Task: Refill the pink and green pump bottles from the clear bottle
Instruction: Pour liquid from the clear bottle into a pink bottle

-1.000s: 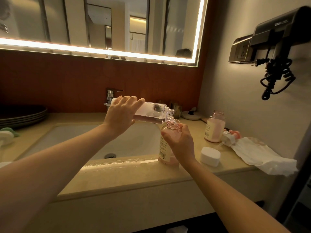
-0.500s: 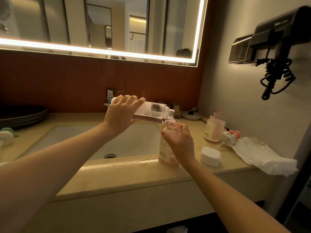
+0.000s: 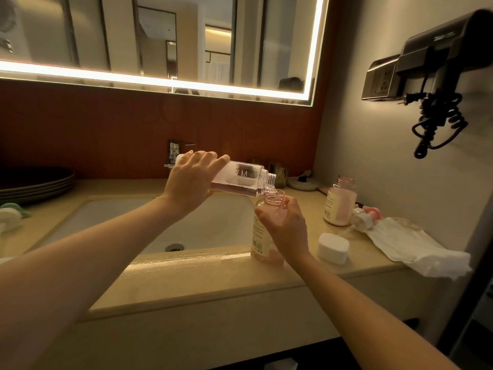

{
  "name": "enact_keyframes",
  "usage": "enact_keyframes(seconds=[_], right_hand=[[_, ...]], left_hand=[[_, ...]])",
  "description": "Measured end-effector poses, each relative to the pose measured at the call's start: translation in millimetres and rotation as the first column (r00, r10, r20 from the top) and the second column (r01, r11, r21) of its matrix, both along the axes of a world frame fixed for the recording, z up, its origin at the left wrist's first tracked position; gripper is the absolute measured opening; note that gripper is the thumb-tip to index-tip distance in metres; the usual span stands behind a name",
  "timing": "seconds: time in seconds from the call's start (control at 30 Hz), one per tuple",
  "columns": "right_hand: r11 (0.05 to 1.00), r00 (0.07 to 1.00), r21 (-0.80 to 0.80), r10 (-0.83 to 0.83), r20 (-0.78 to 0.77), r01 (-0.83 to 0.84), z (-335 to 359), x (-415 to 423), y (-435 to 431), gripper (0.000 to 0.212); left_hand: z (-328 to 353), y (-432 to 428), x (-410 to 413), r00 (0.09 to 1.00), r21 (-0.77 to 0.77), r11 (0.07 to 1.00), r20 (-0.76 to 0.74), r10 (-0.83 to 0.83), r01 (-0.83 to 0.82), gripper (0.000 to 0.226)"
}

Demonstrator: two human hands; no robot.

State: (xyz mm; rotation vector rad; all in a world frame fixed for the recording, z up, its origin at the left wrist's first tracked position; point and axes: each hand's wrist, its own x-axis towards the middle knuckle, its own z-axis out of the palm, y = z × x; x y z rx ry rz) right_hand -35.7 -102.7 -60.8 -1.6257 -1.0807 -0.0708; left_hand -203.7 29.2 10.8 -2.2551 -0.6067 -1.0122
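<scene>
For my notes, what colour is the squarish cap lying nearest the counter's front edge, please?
The squarish cap is white; head view.

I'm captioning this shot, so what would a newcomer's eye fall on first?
The pour at centre: the left hand tips a clear plastic bottle, nearly level, over the open neck of a pink translucent bottle that the right hand grips at the front of the beige counter. Above, the mirror's glowing light strip runs across the wall.

Sink (image 3: pixel 213 222) set in counter (image 3: pixel 186 284). Faucet (image 3: pixel 174 153) behind sink. Stacked dark plates (image 3: pixel 34 180) left of sink. White paper towel (image 3: pixel 416 247) right of sink. Hair dryer (image 3: pixel 437 57) on wall, upper right of sink. Lit mirror (image 3: pixel 160 36) above sink.
</scene>
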Motion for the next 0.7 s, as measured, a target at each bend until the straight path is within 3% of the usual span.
enact_keyframes(seconds=[0.47, 0.7], right_hand=[[1.000, 1.000, 0.011, 0.003, 0.011, -0.003, 1, 0, -1, 0.063], [0.997, 0.996, -0.016, 0.077, 0.047, -0.077, 5, 7, -8, 0.059]], left_hand=[[-1, -2, 0, 1.000, -0.029, 1.000, 0.007, 0.001, 0.000, 0.079], [-10, -14, -1, 0.998, -0.184, 0.983, 0.060, -0.009, 0.020, 0.074]])
